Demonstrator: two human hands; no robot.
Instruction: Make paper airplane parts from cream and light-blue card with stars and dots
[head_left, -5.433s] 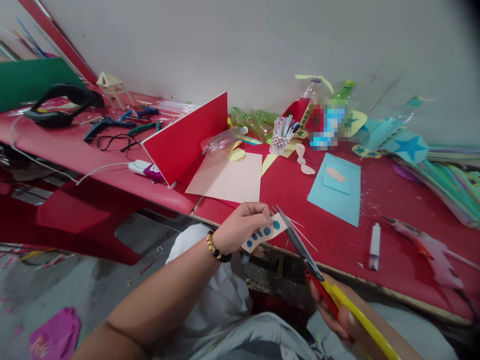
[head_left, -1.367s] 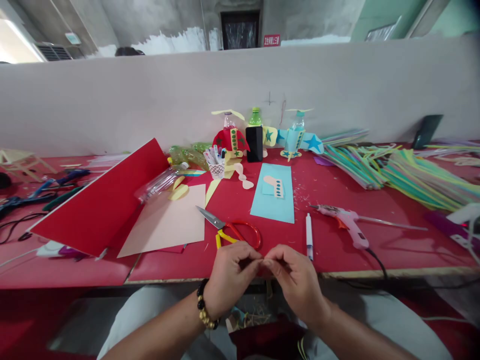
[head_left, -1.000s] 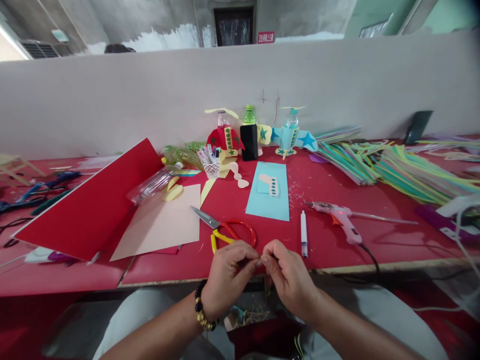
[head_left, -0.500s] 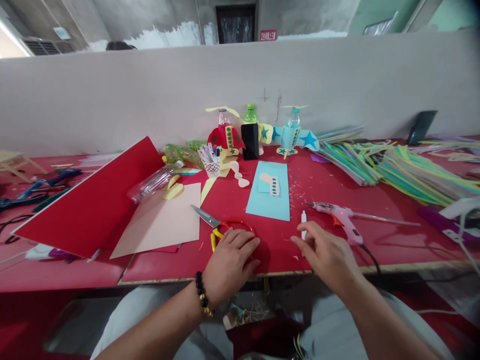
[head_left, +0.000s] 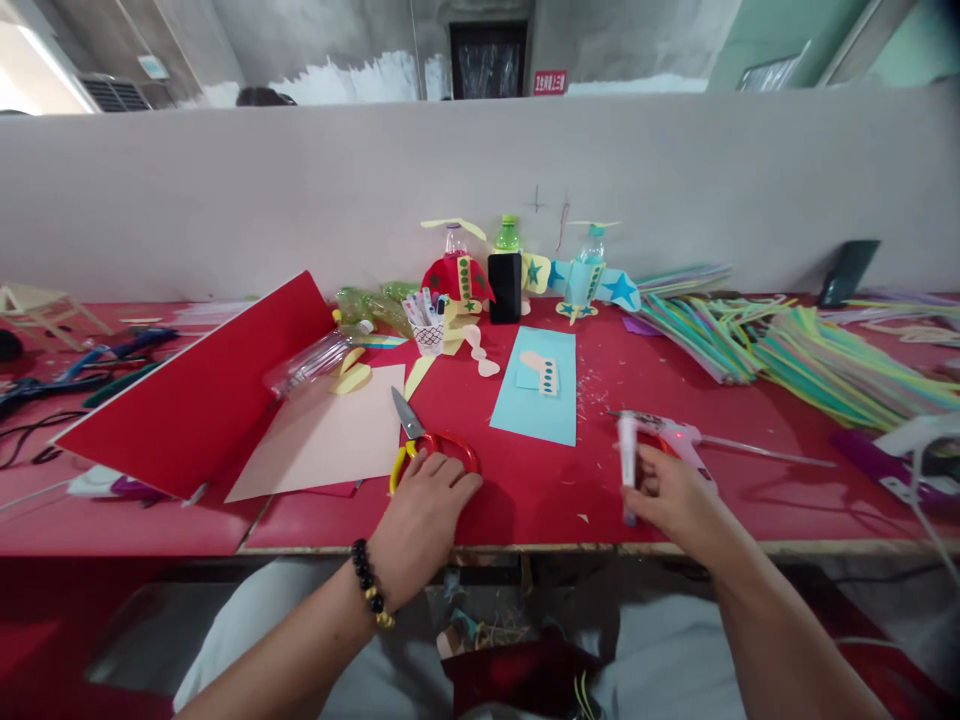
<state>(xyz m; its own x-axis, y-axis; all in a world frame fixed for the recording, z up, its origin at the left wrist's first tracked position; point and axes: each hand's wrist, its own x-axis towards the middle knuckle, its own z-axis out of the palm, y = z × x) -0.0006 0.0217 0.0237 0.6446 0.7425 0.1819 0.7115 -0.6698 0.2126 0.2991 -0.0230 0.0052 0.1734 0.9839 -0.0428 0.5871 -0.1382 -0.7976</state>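
Note:
My left hand lies over the handles of a pair of scissors with red and yellow grips, fingers curled onto them; the blades point away to the left. Held almost upright in my right hand is a white marker, pinched between thumb and fingers just above the table. Right behind that hand lies a pink hot glue gun with a clear stick in it. Ahead, between the hands, a light blue sheet carries a pale pink cut-out with a row of blue dots.
Bottle planes in red, yellow and blue stand at the back, a black phone before them. A pen cup, pink sheet and red board are left. Bundled coloured strips lie right.
My right hand has picked up the white marker from the table and moved it slightly right. My left hand has shifted left, and the scissors have slid and turned with it.

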